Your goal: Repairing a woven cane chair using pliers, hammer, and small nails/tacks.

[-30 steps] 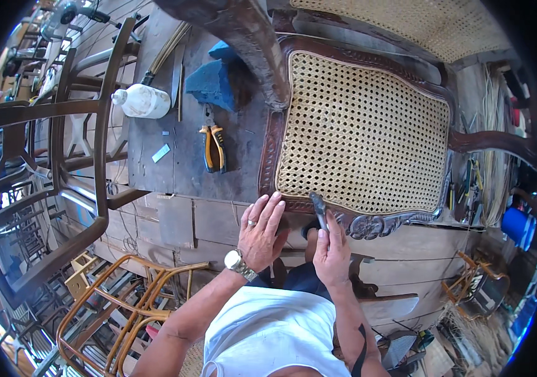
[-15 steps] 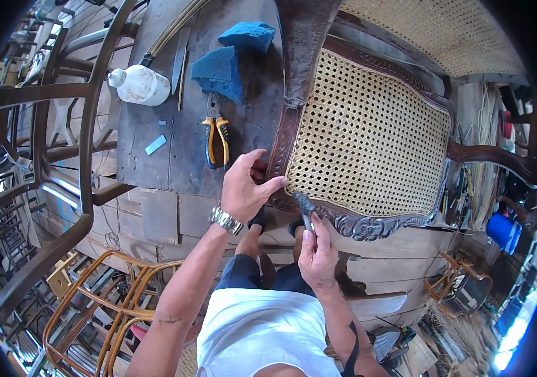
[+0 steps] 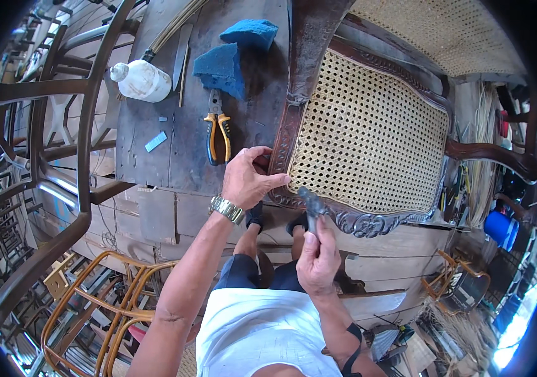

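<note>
A carved dark wooden chair [image 3: 369, 224] has a woven cane panel [image 3: 375, 132] in its frame. My left hand [image 3: 247, 180] is at the frame's near left corner, thumb at the cane's edge and fingers curled over the wooden rail; their tips are partly hidden. In my right hand [image 3: 319, 261] is a small hammer [image 3: 312, 204], its dark head blurred and close over the near edge of the cane, right of my left thumb. Combination pliers [image 3: 217, 135] with yellow and black handles lie on the table, beyond my left hand.
On the dark wooden table [image 3: 149, 141] are two blue foam pieces [image 3: 219, 69], a white bottle [image 3: 143, 81], a knife [image 3: 182, 53] and a light blue strip of staples [image 3: 155, 142]. Chair frames [image 3: 86, 144] crowd the left, a rattan frame [image 3: 118, 308] the lower left. Another cane panel [image 3: 438, 34] rises behind.
The hammer has shifted slightly, its head now a little higher and to the right. My left hand stays at the frame's corner. The whole view has tilted slightly.
</note>
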{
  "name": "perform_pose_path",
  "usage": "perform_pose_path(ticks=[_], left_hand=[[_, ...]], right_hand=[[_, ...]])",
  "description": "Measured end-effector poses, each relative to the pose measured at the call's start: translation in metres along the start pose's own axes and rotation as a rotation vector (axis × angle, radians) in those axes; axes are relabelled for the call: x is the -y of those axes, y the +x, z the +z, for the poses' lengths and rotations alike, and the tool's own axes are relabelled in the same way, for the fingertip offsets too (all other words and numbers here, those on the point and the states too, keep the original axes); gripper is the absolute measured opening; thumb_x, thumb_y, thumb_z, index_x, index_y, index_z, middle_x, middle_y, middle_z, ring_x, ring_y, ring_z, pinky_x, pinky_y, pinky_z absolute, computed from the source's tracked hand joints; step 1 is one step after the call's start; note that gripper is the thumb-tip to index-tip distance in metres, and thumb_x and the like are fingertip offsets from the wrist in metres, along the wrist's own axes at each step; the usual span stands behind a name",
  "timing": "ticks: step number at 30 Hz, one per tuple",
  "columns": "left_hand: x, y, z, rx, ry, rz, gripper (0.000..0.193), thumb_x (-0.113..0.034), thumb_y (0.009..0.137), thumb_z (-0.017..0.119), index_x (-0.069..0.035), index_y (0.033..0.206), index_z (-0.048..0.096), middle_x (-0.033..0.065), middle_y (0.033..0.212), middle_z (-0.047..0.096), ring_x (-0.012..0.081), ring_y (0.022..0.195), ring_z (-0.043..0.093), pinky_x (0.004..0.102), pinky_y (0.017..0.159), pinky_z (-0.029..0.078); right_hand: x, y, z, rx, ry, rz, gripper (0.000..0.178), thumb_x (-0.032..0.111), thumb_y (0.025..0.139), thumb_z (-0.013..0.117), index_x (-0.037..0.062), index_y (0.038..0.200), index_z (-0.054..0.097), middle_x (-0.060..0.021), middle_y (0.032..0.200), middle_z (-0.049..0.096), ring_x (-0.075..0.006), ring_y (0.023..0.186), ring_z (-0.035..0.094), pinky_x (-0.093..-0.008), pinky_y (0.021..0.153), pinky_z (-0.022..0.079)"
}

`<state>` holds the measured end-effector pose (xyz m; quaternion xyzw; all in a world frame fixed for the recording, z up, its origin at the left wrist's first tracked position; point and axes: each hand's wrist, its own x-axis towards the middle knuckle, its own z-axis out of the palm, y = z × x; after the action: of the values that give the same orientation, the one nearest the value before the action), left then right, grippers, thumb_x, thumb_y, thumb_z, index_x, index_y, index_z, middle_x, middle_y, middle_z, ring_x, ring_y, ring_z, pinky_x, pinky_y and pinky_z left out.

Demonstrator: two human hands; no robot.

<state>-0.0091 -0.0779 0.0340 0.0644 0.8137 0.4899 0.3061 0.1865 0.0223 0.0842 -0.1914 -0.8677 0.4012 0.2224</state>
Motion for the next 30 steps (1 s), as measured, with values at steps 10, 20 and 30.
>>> perform_pose_path(ticks=[10, 20, 30], left_hand=[[-0.004, -0.003, 0.001, -0.023, 0.107, -0.046, 0.071, -0.026, 0.064, 0.097, -0.001, 0.124, 0.07, 0.008, 0.095, 0.068, 0.0151, 0.079, 0.066, 0.0296, 0.074, 0.057], [0.005, 0.004, 0.003, -0.001, -0.016, -0.041, 0.071, -0.027, 0.062, 0.099, -0.002, 0.123, 0.071, 0.0047, 0.092, 0.069, 0.012, 0.077, 0.063, 0.0282, 0.072, 0.055], [0.008, 0.002, 0.001, 0.019, -0.047, -0.056, 0.07, -0.027, 0.063, 0.098, -0.003, 0.122, 0.071, 0.0025, 0.088, 0.07, 0.0103, 0.074, 0.061, 0.0264, 0.07, 0.055]], right_hand=[[-0.006, -0.005, -0.001, 0.028, -0.01, 0.105, 0.038, -0.001, 0.1, 0.059, -0.0023, 0.137, 0.057, -0.0153, 0.085, 0.059, -0.0271, 0.068, 0.059, -0.0371, 0.061, 0.049], [-0.024, -0.007, 0.01, 0.092, -0.044, 0.06, 0.043, -0.002, 0.099, 0.06, 0.0002, 0.141, 0.055, -0.0156, 0.081, 0.056, -0.0299, 0.065, 0.057, -0.0411, 0.059, 0.048], [-0.006, -0.006, 0.003, -0.051, -0.06, 0.008, 0.041, -0.001, 0.099, 0.059, -0.0013, 0.14, 0.055, -0.0156, 0.086, 0.058, -0.0287, 0.067, 0.058, -0.0395, 0.06, 0.049]])
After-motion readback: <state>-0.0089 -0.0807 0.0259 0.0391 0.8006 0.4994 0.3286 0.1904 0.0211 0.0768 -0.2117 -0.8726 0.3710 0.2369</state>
